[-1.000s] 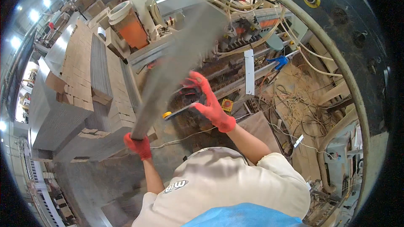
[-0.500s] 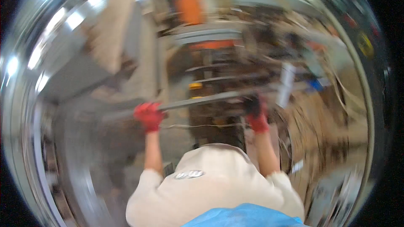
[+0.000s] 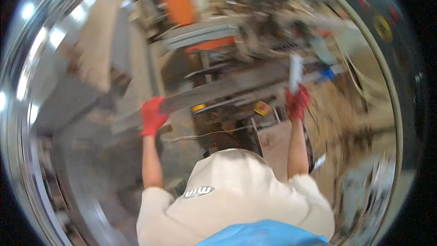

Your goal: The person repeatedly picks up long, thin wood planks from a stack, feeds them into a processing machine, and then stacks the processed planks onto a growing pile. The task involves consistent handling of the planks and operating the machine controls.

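My left hand (image 3: pixel 154 116), in a red glove, is closed round the near-left end of a long grey-brown plank (image 3: pixel 214 90). The plank slants up to the right across the bench, its broad face showing. My right hand (image 3: pixel 298 102), also red-gloved, is beside the lower edge at the plank's right part. Motion smears its fingers, and whether they grip the plank cannot be made out. Just beyond that hand a white strip (image 3: pixel 296 69) stands out.
A yellow item (image 3: pixel 198 108) and a yellow-and-dark block (image 3: pixel 261 108) lie below the plank. A pale cord (image 3: pixel 214 132) runs nearer me. Grey and tan boards (image 3: pixel 98 48) lean at the left. Beyond are an orange panel (image 3: pixel 180 8) and a blue object (image 3: pixel 326 74).
The plank has turned from a thin edge to its broad face. My right hand has shifted right; my left hand has moved slightly left and up. The whole view has swung.
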`<move>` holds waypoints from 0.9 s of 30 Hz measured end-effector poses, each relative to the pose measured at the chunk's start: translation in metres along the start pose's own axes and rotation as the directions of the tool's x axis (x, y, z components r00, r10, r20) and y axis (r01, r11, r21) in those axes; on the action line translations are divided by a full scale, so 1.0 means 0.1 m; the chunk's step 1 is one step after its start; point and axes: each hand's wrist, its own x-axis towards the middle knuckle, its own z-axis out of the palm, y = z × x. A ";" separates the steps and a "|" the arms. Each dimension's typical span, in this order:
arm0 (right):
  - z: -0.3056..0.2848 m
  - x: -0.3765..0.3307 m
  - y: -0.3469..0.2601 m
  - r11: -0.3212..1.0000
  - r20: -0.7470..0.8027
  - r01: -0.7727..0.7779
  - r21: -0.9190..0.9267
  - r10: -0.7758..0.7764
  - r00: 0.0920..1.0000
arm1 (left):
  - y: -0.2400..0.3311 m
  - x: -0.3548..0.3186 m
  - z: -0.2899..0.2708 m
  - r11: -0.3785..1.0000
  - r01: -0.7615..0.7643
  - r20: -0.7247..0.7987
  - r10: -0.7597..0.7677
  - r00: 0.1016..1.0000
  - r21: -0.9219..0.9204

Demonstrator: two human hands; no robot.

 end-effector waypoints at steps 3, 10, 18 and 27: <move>0.38 -0.01 0.39 0.979 0.193 -0.195 -0.057 0.203 0.960 | -0.11 0.35 0.09 1.000 -0.023 0.111 0.021 0.994 0.020; -0.28 -0.07 0.08 0.314 0.701 -0.790 0.527 0.364 0.613 | -0.31 0.90 0.32 0.992 -0.064 0.206 0.085 0.975 -0.105; -0.77 -0.40 0.07 -0.093 0.734 -0.729 0.679 0.130 0.667 | -0.66 1.22 0.55 1.000 -0.004 0.219 0.010 0.976 -0.027; -0.52 -0.18 -0.35 0.955 0.492 -0.108 0.277 -0.045 0.869 | -0.78 1.57 0.62 0.994 -0.048 0.274 0.073 0.959 -0.097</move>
